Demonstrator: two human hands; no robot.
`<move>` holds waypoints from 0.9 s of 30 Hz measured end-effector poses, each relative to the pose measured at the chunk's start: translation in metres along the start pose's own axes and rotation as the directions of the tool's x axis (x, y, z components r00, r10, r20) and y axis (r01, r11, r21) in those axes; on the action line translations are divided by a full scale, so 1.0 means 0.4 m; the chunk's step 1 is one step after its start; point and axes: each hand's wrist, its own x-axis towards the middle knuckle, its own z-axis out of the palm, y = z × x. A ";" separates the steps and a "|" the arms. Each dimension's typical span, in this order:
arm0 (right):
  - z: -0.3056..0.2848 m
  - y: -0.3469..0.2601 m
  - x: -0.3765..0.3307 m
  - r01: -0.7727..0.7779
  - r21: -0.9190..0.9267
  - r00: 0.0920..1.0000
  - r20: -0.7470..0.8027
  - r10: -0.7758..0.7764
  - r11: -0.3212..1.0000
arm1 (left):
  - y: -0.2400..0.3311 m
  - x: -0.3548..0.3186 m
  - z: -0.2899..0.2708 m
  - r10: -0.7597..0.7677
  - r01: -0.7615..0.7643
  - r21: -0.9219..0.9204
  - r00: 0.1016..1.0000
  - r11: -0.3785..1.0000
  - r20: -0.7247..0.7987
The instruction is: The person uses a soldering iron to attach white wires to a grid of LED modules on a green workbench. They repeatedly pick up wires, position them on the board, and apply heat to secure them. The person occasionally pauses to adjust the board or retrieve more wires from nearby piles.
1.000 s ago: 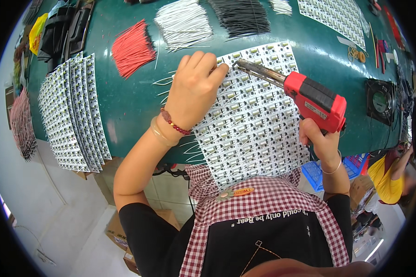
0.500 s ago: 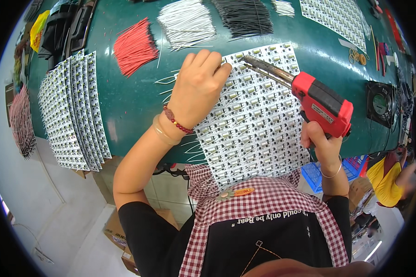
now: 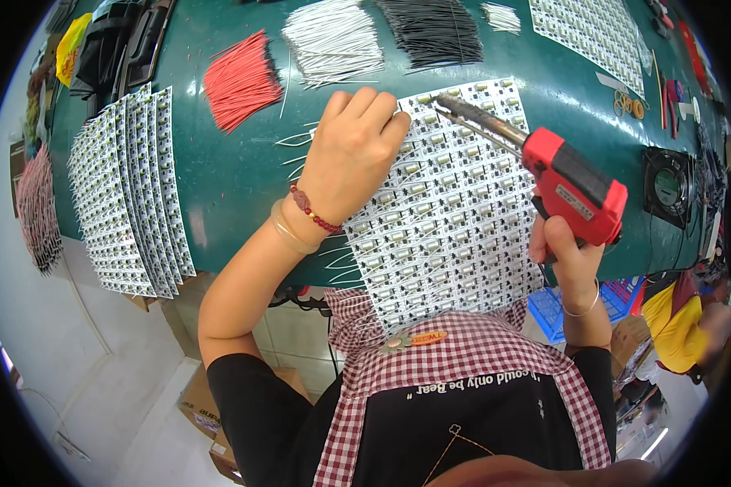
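Observation:
A white panel of small circuit boards (image 3: 447,219) lies in front of me, its near edge against my checked apron. My right hand (image 3: 567,256) grips a red and black soldering gun (image 3: 581,183). The gun's metal tip reaches over the panel's far row, close to my left fingers. My left hand (image 3: 356,146) rests on the panel's far left corner, fingers curled and closed. Whatever sits between its fingertips is hidden from view. Thin white wires (image 3: 341,264) stick out past the panel's left edge, and more lie across its boards.
Bundles of red wires (image 3: 241,81), white wires (image 3: 333,40) and black wires (image 3: 430,31) lie along the far side. Stacked panels (image 3: 126,195) overhang the table's left. Another panel (image 3: 593,36), scissors (image 3: 625,101) and a black fan (image 3: 668,185) are at right.
The soldering gun has shifted slightly to the right, its tip drawing a little away from my left fingers. My left hand has barely moved.

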 end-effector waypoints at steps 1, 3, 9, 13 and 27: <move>-0.009 0.002 0.004 -0.012 0.014 1.000 0.005 0.012 1.000 | 0.000 0.000 0.001 0.000 0.000 0.002 1.000 1.000 -0.002; -0.020 0.004 0.012 -0.019 0.034 1.000 0.013 0.018 0.999 | -0.001 0.000 -0.004 0.012 -0.013 0.037 1.000 0.999 0.011; -0.037 0.009 0.035 -0.018 0.044 0.999 0.051 0.016 0.999 | 0.007 0.000 -0.009 0.027 -0.031 0.140 0.999 0.990 0.034; -0.044 -0.002 0.049 -0.108 0.156 0.989 0.118 0.090 0.982 | 0.010 -0.002 -0.011 -0.021 0.017 0.148 0.999 0.989 0.030; -0.031 0.015 0.092 -0.188 0.127 0.973 0.159 0.167 0.974 | 0.007 0.003 0.008 -0.117 0.123 0.063 0.990 0.990 -0.084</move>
